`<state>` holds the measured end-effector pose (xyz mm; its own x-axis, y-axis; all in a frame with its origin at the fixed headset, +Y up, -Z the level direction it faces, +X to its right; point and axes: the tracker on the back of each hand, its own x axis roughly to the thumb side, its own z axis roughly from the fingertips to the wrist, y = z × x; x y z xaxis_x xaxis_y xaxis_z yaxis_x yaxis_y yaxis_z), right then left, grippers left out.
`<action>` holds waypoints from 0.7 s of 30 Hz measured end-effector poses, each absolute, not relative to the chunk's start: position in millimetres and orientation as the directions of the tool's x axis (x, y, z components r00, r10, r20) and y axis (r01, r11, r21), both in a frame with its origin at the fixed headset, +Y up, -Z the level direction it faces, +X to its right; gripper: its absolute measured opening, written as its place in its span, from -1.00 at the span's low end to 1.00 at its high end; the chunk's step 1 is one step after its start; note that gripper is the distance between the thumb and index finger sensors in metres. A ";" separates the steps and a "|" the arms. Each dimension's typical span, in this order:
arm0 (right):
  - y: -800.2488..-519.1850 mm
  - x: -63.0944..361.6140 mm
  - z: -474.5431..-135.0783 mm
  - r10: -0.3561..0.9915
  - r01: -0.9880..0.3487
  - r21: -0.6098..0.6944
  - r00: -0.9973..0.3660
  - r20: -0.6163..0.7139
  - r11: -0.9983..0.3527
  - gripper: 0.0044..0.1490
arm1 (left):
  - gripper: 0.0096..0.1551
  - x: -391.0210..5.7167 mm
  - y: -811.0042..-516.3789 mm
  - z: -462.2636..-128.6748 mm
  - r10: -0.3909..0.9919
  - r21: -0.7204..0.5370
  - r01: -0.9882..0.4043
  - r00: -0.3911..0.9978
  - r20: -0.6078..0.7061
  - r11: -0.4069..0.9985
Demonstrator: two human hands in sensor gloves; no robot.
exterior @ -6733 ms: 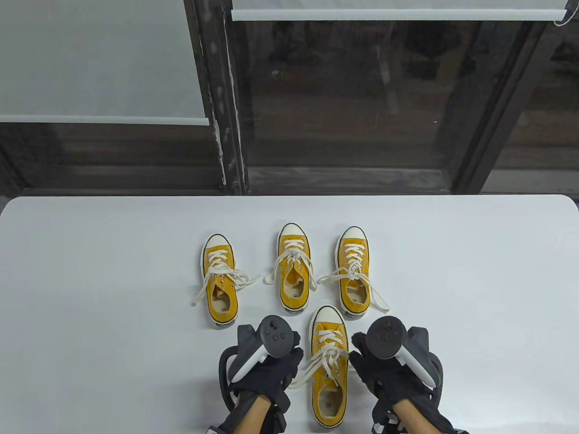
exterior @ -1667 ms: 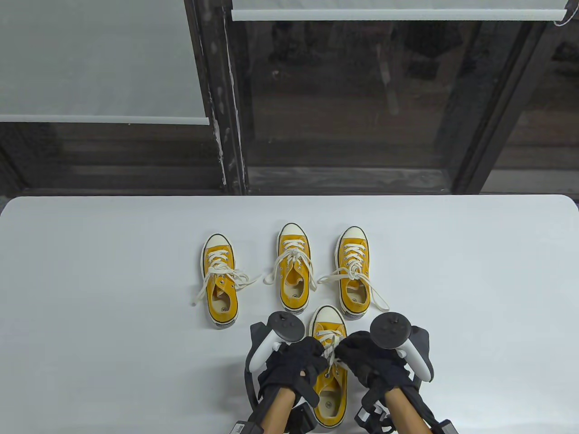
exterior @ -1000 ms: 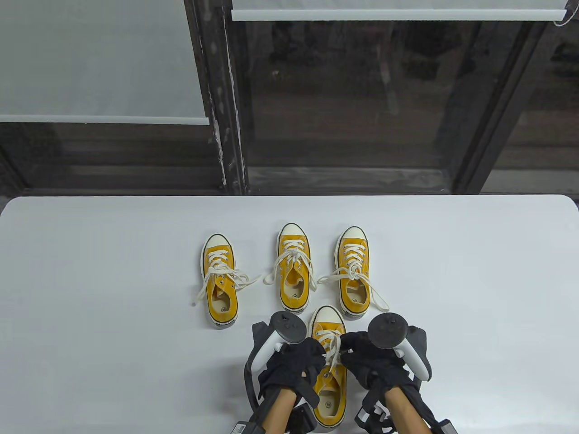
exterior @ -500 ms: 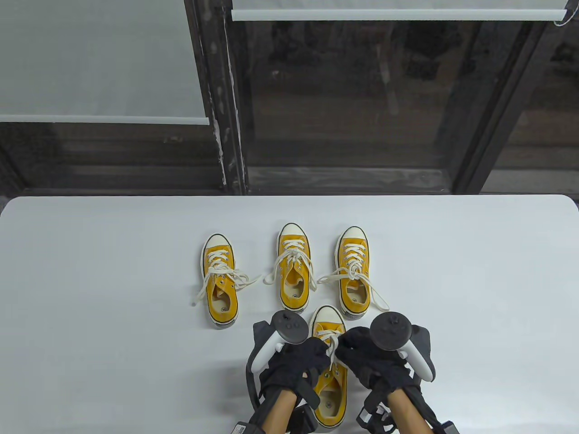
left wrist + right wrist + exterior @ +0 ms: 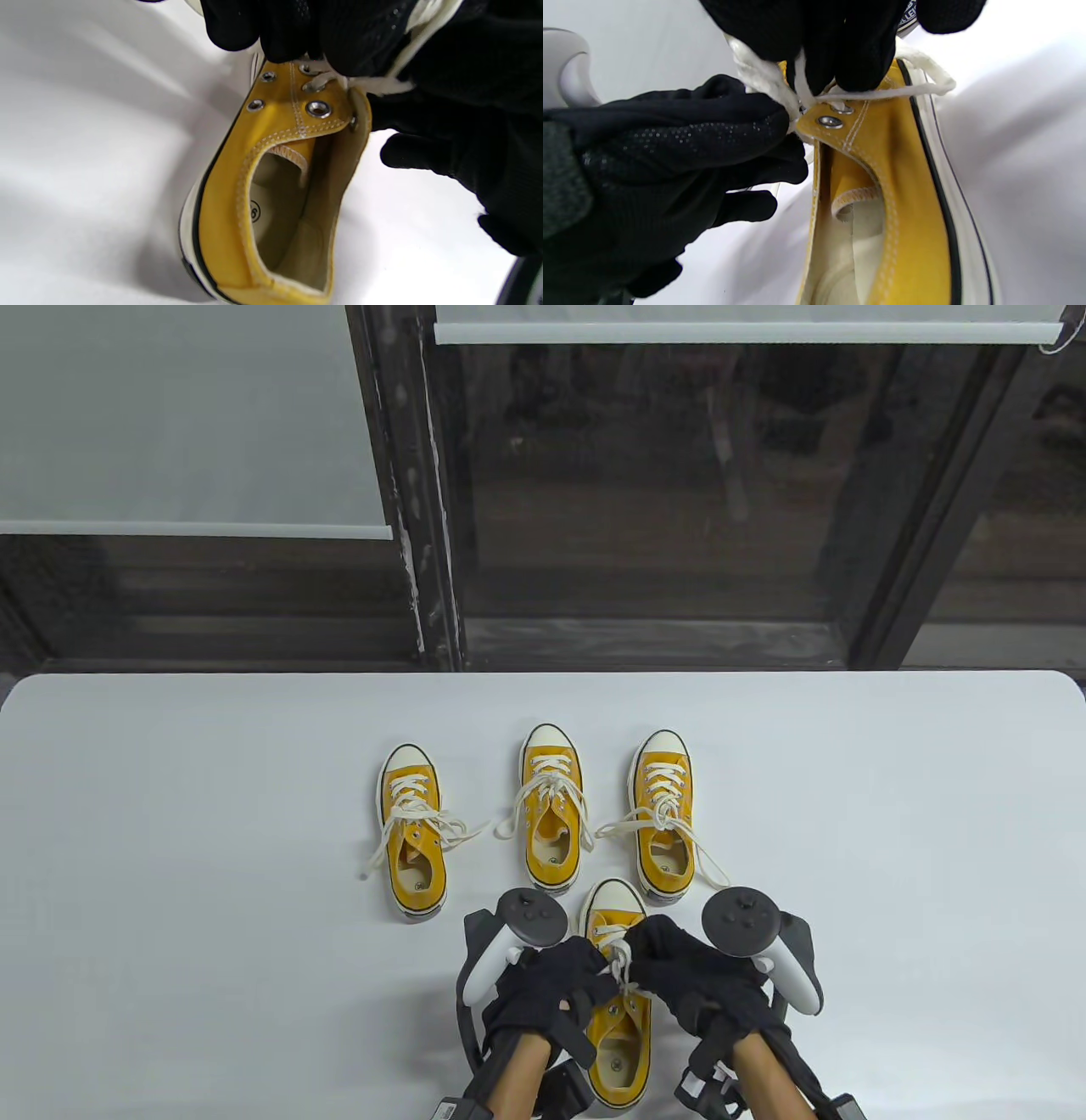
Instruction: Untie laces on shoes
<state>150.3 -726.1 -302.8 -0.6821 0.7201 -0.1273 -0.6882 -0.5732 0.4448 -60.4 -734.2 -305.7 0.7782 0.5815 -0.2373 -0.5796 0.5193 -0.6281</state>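
Note:
A yellow sneaker (image 5: 618, 1052) with cream laces (image 5: 619, 963) lies nearest me on the white table, toe pointing away. My left hand (image 5: 560, 984) and right hand (image 5: 679, 963) meet over its lacing, both in black gloves. In the right wrist view my right hand (image 5: 835, 63) pinches a lace strand (image 5: 882, 95) near the top eyelets, and the left hand's fingers (image 5: 712, 123) grip a bunched lace (image 5: 759, 76). In the left wrist view the sneaker's collar (image 5: 271, 186) faces me and the left hand (image 5: 305, 38) curls over the lace (image 5: 373, 84). The knot itself is hidden by the fingers.
Three more yellow sneakers stand in a row farther back: left (image 5: 412, 836), middle (image 5: 552, 810) and right (image 5: 663, 819), their loose laces trailing onto the table (image 5: 170, 857). Dark window frames run behind the table's far edge.
Since 6.7 s ago both hands came together from the shoe's sides onto its laces. Over the last second the right hand shifted slightly away from me and the fingers kept working at the lacing.

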 end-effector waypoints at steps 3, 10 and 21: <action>-727.0 149.2 -302.3 0.698 -0.669 0.441 -0.706 -0.123 -0.599 -0.36 | -0.58 -62.8 -735.6 -305.8 0.600 -0.623 -0.602 0.759 -0.253 0.499; -727.1 153.6 -301.1 0.607 -0.619 0.333 -0.780 -0.153 -0.712 -0.59 | -0.56 -57.9 -730.5 -304.9 0.531 -0.603 -0.537 0.821 -0.211 0.590; -723.6 148.9 -296.8 0.399 -0.421 0.181 -0.905 -0.148 -0.889 -0.61 | -0.67 -63.8 -734.4 -304.1 0.493 -0.570 -0.560 0.822 -0.287 0.602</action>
